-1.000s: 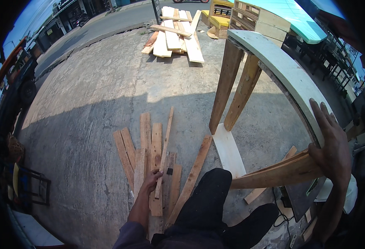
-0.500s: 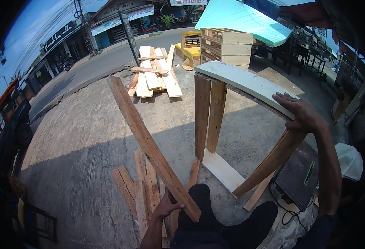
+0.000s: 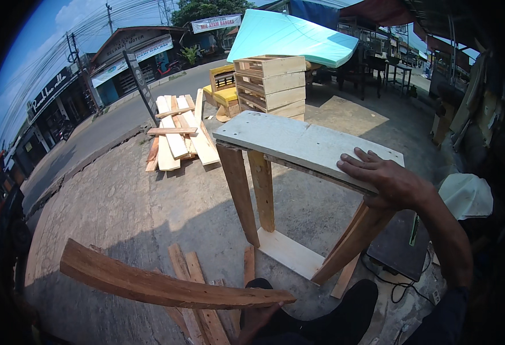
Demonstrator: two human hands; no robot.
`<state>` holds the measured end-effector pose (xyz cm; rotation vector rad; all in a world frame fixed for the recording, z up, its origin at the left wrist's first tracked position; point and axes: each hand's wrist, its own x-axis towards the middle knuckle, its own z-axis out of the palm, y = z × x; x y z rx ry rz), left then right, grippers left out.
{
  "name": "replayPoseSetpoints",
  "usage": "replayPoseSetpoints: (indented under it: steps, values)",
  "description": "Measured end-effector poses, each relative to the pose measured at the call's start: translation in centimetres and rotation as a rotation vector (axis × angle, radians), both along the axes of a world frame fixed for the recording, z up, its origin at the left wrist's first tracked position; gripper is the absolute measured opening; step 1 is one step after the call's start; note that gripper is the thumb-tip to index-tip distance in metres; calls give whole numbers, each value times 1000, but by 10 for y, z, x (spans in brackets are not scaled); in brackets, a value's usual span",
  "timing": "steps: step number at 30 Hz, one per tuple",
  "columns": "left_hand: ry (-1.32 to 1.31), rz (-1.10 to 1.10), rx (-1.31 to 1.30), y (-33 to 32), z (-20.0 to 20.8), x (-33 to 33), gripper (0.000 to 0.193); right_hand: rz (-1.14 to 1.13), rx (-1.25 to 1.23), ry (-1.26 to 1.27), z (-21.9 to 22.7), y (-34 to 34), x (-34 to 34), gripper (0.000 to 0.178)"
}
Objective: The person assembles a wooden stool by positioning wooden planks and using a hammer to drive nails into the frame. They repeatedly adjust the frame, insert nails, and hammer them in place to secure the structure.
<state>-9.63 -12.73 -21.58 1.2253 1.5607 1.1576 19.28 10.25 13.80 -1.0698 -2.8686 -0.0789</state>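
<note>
My left hand (image 3: pixel 259 319), low in front of my lap and partly hidden, is closed around the near end of a rough brown plank (image 3: pixel 166 289). The plank lies nearly level, its far end out to the left. My right hand (image 3: pixel 386 177) grips the right end of an upright wooden frame (image 3: pixel 298 140). Its fingers rest over the grey-white top board and the thumb side is at the edge. Brown uprights (image 3: pixel 239 192) join the top to a pale bottom board (image 3: pixel 287 256) on the ground.
Several loose planks (image 3: pixel 198 310) lie below the held one. Farther off are a pile of pale boards (image 3: pixel 177 132), stacked wooden crates (image 3: pixel 271 86) and a yellow seat (image 3: pixel 225 92). A dark flat-topped machine (image 3: pixel 399 244) with a cable (image 3: pixel 399 284) sits right of the frame.
The held plank has swung from steeply raised to nearly level, its far end down and left. My right hand stays on the frame's top. The view has shifted to the right.
</note>
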Motion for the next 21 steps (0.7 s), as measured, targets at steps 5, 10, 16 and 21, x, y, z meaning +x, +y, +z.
replayPoseSetpoints:
  steps: [5,10,16,21]
  values:
    - [264,-101,-86,16,-7,16,64,-16,-14,42,4,-11,24,89]
    - [37,-16,-8,34,-2,19,64,47,11,82,-2,-14,13,83]
    - [64,164,148,56,-45,33,72,12,99,-34,-9,-25,7,74]
    - [155,185,166,60,-82,52,86,-94,230,110,-15,-43,-8,77]
